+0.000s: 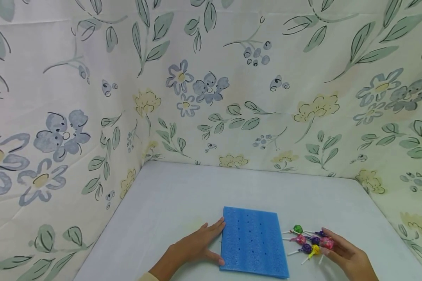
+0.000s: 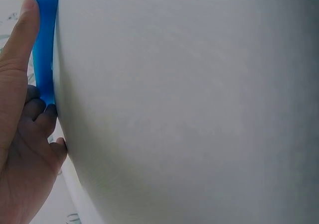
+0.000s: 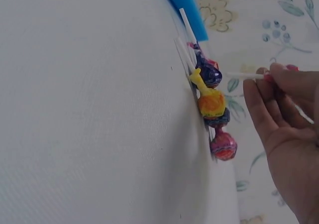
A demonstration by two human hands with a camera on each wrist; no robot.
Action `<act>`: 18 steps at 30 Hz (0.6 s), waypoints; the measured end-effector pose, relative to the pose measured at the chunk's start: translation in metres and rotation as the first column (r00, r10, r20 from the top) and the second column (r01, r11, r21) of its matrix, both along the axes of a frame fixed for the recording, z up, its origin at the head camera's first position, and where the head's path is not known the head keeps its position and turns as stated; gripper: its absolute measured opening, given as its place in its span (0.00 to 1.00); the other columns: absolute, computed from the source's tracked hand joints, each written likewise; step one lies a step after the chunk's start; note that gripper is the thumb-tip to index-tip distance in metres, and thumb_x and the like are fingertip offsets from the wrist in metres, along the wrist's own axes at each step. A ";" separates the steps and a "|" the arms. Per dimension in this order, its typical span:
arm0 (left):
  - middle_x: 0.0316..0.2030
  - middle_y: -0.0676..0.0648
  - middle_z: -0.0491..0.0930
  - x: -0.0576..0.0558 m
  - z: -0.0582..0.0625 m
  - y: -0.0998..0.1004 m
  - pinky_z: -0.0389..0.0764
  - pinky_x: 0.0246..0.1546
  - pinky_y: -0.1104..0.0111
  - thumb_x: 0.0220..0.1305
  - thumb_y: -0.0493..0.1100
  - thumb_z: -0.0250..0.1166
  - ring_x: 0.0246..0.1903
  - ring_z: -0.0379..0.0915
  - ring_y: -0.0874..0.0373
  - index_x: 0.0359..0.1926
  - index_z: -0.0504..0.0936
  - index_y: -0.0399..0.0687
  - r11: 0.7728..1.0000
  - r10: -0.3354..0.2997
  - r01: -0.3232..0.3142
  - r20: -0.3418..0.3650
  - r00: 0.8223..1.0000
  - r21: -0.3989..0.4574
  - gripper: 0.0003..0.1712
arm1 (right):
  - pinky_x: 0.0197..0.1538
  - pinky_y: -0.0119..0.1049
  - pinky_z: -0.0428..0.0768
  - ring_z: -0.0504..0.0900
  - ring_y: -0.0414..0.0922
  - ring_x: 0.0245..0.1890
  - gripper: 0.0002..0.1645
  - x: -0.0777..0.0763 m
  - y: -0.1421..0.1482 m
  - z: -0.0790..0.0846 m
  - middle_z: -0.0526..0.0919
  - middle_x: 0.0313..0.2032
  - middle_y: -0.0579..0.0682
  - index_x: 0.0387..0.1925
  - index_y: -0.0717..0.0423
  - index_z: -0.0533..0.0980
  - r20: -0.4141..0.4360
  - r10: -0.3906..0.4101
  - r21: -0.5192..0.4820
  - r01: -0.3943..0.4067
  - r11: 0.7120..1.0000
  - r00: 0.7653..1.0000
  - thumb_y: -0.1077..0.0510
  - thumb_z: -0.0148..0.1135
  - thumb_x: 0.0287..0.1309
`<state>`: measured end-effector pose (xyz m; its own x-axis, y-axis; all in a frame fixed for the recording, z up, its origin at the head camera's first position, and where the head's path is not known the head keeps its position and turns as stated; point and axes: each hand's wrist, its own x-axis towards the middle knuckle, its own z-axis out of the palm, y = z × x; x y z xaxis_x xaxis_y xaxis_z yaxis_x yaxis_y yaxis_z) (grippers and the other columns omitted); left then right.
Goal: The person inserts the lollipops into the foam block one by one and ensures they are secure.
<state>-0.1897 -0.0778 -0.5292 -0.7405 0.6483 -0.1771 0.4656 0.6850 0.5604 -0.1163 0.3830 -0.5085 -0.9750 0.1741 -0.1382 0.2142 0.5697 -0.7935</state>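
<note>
A flat blue foam block [image 1: 251, 242] dotted with small dark holes lies on the white table. Against its left edge rests my left hand [image 1: 198, 248], fingers and thumb spread and fairly straight; the left wrist view shows the thumb [image 2: 22, 35] along the block's blue side [image 2: 46, 40]. To the right of the block, my right hand [image 1: 349, 255] pinches a pink-wrapped lollipop [image 1: 326, 243], its white stick [image 3: 246, 75] poking out past the fingertips. Beside that hand lie several wrapped lollipops, among them a green one [image 1: 297, 229], a purple one [image 1: 306, 248] and a yellow one [image 1: 314, 250].
The white tabletop [image 1: 183, 191] stretches behind and left of the block. Floral cloth [image 1: 239, 136] hangs along the table's back and both sides.
</note>
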 end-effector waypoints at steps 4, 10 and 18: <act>0.86 0.54 0.46 0.000 0.000 -0.001 0.56 0.80 0.45 0.57 0.75 0.71 0.84 0.46 0.52 0.86 0.51 0.54 1.000 -0.001 0.001 0.005 1.000 0.008 0.67 | 0.45 0.29 0.88 0.87 0.32 0.40 0.43 -0.003 -0.006 0.004 0.90 0.48 0.53 0.73 0.64 0.71 0.022 -0.035 -0.065 0.036 0.997 0.999 0.53 0.77 0.63; 0.85 0.54 0.46 0.002 0.001 -0.002 0.56 0.80 0.45 0.57 0.75 0.71 0.84 0.46 0.53 0.86 0.51 0.54 1.000 -0.003 0.003 -0.004 1.000 0.014 0.67 | 0.48 0.34 0.89 0.85 0.26 0.40 0.42 -0.010 -0.013 0.010 0.89 0.56 0.56 0.68 0.64 0.77 0.118 -0.082 -0.067 0.090 0.994 0.990 0.41 0.76 0.63; 0.85 0.55 0.47 0.003 0.001 -0.002 0.58 0.80 0.46 0.56 0.76 0.72 0.83 0.48 0.53 0.86 0.51 0.55 1.000 0.004 -0.004 -0.014 1.000 -0.001 0.67 | 0.47 0.32 0.88 0.87 0.32 0.42 0.37 -0.012 -0.025 0.011 0.90 0.54 0.49 0.68 0.62 0.78 0.066 -0.053 -0.137 0.061 0.989 0.996 0.50 0.78 0.63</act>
